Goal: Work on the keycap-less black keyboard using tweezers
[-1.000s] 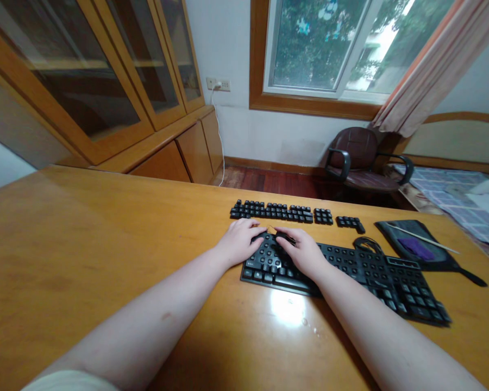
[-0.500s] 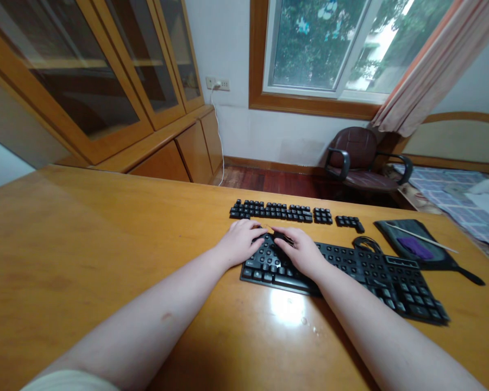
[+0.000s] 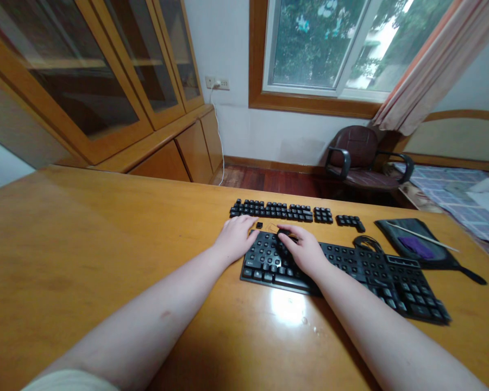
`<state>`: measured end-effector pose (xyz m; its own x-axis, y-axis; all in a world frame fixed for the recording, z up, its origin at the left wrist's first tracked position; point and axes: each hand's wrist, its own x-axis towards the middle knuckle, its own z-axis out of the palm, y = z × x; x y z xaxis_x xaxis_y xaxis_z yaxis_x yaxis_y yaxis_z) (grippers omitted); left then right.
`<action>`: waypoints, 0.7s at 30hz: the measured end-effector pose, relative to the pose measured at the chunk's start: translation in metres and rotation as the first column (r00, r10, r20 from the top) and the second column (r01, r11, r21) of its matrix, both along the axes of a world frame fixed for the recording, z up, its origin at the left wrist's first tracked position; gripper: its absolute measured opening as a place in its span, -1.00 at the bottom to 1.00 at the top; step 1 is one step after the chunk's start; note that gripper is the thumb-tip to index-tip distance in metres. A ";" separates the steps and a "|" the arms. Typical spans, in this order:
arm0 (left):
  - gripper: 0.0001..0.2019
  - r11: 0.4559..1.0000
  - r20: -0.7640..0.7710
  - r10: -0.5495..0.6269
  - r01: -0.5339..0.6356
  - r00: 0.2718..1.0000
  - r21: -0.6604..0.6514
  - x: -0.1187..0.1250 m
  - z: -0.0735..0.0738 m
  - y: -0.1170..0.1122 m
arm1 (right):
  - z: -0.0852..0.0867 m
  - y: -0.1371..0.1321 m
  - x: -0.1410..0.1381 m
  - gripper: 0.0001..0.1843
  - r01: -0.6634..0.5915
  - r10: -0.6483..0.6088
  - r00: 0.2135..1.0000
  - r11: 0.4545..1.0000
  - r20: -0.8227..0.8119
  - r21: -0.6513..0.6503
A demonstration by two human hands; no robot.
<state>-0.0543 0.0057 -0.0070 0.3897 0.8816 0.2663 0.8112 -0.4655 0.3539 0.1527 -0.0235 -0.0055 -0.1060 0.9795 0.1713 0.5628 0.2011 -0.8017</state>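
A black keyboard (image 3: 350,269) lies on the wooden desk (image 3: 85,244), its keys partly taken off. My left hand (image 3: 235,239) rests at the keyboard's far left corner with its fingers stretched flat toward a single loose black keycap (image 3: 259,225) on the desk just beyond the fingertips. My right hand (image 3: 303,250) lies on the keyboard's left part, fingers curled and pinched on a small dark keycap puller (image 3: 284,233). Rows of removed keycaps (image 3: 271,210) are laid out behind the hands, with smaller groups of keycaps (image 3: 349,221) to the right.
A black dustpan-like tray (image 3: 424,247) with a purple cloth and a thin stick lies at the right. A coiled cable (image 3: 364,243) sits by the keyboard's back edge. Beyond the desk stand a brown armchair (image 3: 356,157), wooden cabinets (image 3: 106,92) and a window.
My left hand has shifted left off the keys and flattened. A loose keycap now lies on the desk in front of it. My right hand stays pinched on the keyboard.
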 end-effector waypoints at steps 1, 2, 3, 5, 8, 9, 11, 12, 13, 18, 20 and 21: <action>-0.65 1.000 -0.006 0.008 -0.008 1.000 -0.002 0.000 0.000 0.000 | 0.000 0.000 0.000 -0.68 0.001 -0.001 1.000 1.000 -0.004 -0.006; -0.66 1.000 -0.010 0.005 -0.005 1.000 -0.003 0.000 0.000 0.000 | 0.000 0.000 0.000 -0.68 0.002 -0.002 1.000 1.000 -0.007 -0.010; -0.67 1.000 -0.014 -0.008 0.008 1.000 -0.001 0.000 0.001 -0.001 | 0.001 0.000 0.000 -0.68 0.003 -0.003 1.000 1.000 -0.009 -0.012; -0.67 0.999 -0.021 -0.044 0.044 0.999 0.005 0.001 0.001 -0.002 | 0.001 -0.001 0.000 -0.68 0.004 -0.004 1.000 1.000 -0.010 -0.014; -0.67 0.997 -0.033 -0.074 0.074 0.997 0.000 0.002 0.001 -0.003 | 0.000 -0.001 0.000 -0.68 0.003 -0.003 1.000 1.000 -0.016 -0.017; -0.66 0.997 -0.037 -0.078 0.078 0.996 -0.005 0.002 0.001 -0.003 | 0.000 -0.001 0.000 -0.68 0.002 -0.003 1.000 1.000 -0.018 -0.019; -0.66 0.996 -0.039 -0.084 0.084 0.996 -0.015 0.002 0.000 -0.002 | -0.001 0.000 0.000 -0.67 0.001 -0.001 1.000 1.000 -0.017 -0.020; -0.67 0.996 -0.038 -0.086 0.086 0.996 -0.020 0.002 0.000 -0.002 | -0.001 0.000 0.000 -0.67 0.000 0.000 1.000 1.000 -0.015 -0.018; -0.68 0.996 -0.036 -0.084 0.083 0.996 -0.025 0.002 0.001 -0.002 | 0.000 0.000 0.000 -0.67 -0.001 0.001 1.000 1.000 -0.011 -0.016; -0.69 0.999 0.004 -0.036 0.036 0.999 -0.008 0.001 0.006 -0.002 | 0.000 -0.001 0.001 -0.68 -0.005 0.005 1.000 1.000 -0.002 -0.014; -0.69 0.997 0.003 -0.071 0.071 0.997 0.001 0.000 0.007 -0.003 | 0.000 -0.001 0.001 -0.68 -0.008 0.008 1.000 1.000 -0.003 -0.017; -0.70 0.996 -0.002 -0.094 0.094 0.996 -0.002 0.000 0.006 -0.003 | 0.000 -0.001 0.001 -0.68 -0.009 0.009 1.000 1.000 -0.004 -0.018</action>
